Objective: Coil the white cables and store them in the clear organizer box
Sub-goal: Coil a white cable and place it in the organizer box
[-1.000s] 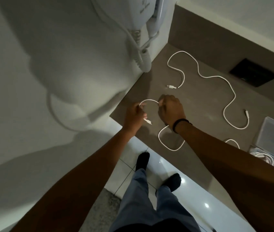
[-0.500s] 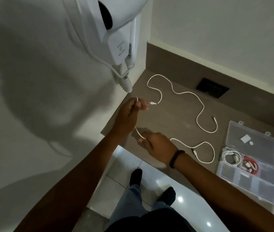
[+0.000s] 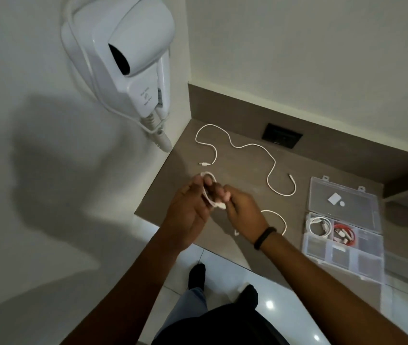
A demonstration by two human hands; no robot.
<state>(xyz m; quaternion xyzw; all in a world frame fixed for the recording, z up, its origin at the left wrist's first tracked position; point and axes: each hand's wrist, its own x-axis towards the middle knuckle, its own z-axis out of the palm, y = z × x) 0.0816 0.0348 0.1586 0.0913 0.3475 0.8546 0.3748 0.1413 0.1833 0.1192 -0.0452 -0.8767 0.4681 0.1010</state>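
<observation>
My left hand (image 3: 188,212) holds a small loop of white cable (image 3: 207,188) above the counter's left corner. My right hand (image 3: 244,212) pinches the same cable just right of the loop; its loose tail (image 3: 279,216) curves over the counter behind my wrist. A second, long white cable (image 3: 250,145) lies uncoiled in an S-shape further back. The clear organizer box (image 3: 342,260) stands open at the right, with a coiled white cable (image 3: 318,226) and a red cable (image 3: 345,235) in two compartments.
A white wall-mounted hair dryer (image 3: 128,66) hangs over the counter's left end. A black socket plate (image 3: 282,138) sits at the back of the brown counter (image 3: 242,247). The box lid (image 3: 345,200) lies open, with small white pieces on it. Below the counter edge are tiled floor and my feet.
My hands have come together in front of me. The short cable, earlier stretched between them, is now wound into a loop in my left hand. The view has tilted up and to the right.
</observation>
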